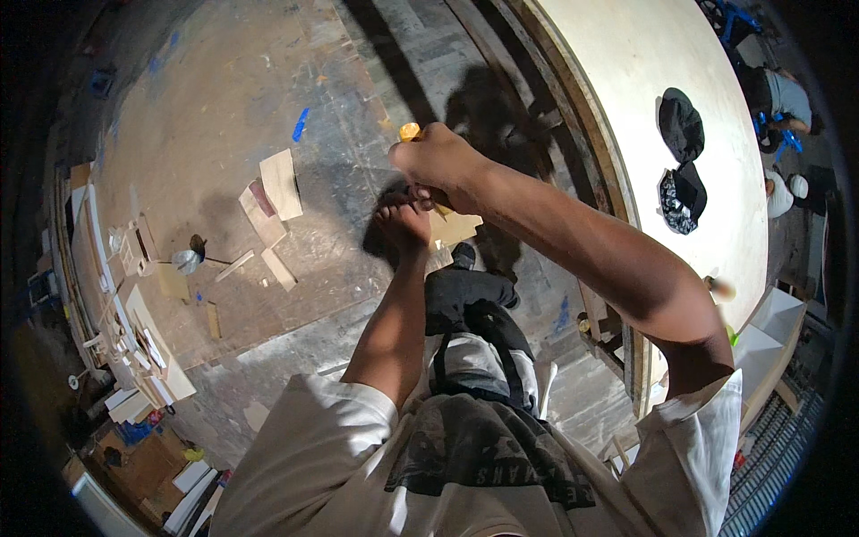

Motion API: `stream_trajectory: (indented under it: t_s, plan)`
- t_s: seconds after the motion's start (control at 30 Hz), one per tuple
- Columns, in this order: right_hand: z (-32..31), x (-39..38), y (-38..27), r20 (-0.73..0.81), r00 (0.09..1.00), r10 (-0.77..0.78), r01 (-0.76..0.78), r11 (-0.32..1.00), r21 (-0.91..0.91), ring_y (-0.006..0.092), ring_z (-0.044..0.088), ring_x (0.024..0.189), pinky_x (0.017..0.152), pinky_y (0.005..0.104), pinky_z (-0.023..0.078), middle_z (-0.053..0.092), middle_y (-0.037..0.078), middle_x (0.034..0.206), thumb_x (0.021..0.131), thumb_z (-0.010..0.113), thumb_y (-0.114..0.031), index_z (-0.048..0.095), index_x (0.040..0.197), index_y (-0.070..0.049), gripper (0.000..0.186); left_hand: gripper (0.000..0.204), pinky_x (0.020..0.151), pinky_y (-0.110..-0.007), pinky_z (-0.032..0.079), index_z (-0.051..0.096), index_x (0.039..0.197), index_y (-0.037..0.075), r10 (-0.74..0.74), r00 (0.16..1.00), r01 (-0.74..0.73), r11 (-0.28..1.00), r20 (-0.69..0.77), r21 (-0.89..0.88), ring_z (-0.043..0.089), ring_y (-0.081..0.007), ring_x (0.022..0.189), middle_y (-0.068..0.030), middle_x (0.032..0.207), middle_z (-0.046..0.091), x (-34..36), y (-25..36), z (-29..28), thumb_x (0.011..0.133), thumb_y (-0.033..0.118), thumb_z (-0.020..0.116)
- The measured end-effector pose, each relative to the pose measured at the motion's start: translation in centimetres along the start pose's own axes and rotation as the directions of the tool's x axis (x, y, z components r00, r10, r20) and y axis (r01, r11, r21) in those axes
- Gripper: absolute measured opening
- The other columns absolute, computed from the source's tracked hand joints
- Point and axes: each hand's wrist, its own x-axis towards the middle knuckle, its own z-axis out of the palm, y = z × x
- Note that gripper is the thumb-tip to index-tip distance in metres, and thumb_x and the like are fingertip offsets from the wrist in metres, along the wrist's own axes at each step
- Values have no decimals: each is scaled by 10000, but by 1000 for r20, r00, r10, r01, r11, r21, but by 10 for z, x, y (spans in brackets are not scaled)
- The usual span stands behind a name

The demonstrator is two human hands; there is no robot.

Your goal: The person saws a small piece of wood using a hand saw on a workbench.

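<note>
My right hand point(440, 161) is closed in a fist, and the rounded end of an orange-yellow handle point(410, 132) sticks out above it. The rest of that tool is mostly hidden by the fist, so its kind cannot be made out. Just below, my left hand point(404, 225) is held close to the right one with its fingers curled; whatever lies in it is hidden. A light yellowish flat piece point(455, 229), seemingly wood, shows beside the left wrist, beneath my right forearm.
A large pale table point(617, 54) with a dark cap point(682, 123) curves along the right. Thin wood pieces point(283, 183) and a blue strip point(301, 124) lie on the brown board surface point(224, 98) to the left. Offcuts point(148, 358) crowd its far-left edge. People point(789, 97) are at the far right.
</note>
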Motion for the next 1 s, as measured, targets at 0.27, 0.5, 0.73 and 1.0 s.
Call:
stream_trajectory:
  t_s: [0.27,0.5,0.73,1.0]
  plan:
    - [19,78,45,-257,966,1,-79,952,-296,215,573,536,427,390,431,589,95,665,800,607,-159,585,759,6,171,172,763,-490,420,565,765,43,30,997,-30,1000,-73,-1,560,-358,850,-147,837,586,-3,-1,3,834,201,574]
    - [-6,88,20,-101,960,262,-262,965,7,159,483,489,399,334,382,499,69,608,821,561,-125,516,750,-23,132,164,751,-497,413,557,724,51,-76,992,82,995,105,-57,543,-369,887,-162,863,565,-1,-5,8,822,179,585]
    - [-8,66,35,-80,982,171,-171,985,2,164,407,378,348,331,313,426,78,506,766,538,-102,484,621,4,187,247,685,-470,439,586,1077,-1,-64,987,77,994,147,-82,593,-391,818,-206,888,618,9,7,-10,881,145,552]
    - [-6,54,48,-29,997,72,-75,992,-104,203,505,420,368,380,374,507,102,518,766,557,-126,517,622,14,205,251,749,-470,428,617,769,64,-95,995,96,994,26,-44,586,-361,828,-166,814,625,2,-3,9,879,280,550]
